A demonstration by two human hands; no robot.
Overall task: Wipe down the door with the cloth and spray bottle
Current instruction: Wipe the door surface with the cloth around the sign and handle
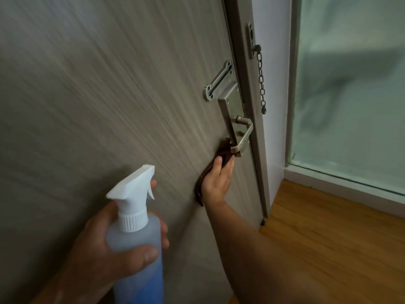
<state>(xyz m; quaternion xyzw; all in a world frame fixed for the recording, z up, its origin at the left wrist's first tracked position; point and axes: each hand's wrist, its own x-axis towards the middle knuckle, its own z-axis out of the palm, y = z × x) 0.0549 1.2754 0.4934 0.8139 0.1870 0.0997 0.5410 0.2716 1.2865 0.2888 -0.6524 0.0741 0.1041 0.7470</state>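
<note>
A grey wood-grain door (109,84) fills the left and centre of the frame. At lower left, the left hand (98,244) grips a translucent spray bottle (135,249) holding blue liquid, thumb and fingers curled round its shoulder below the white trigger head. At centre, the right hand (217,183) lies flat, fingers fairly straight, pressing a dark brown cloth (224,150) against the door just beneath the metal lever handle (243,137). The cloth's top edge touches the handle. A door chain (261,80) hangs at upper right. Frosted glass (350,84) and a wooden floor (328,238) occupy the right side.
</note>
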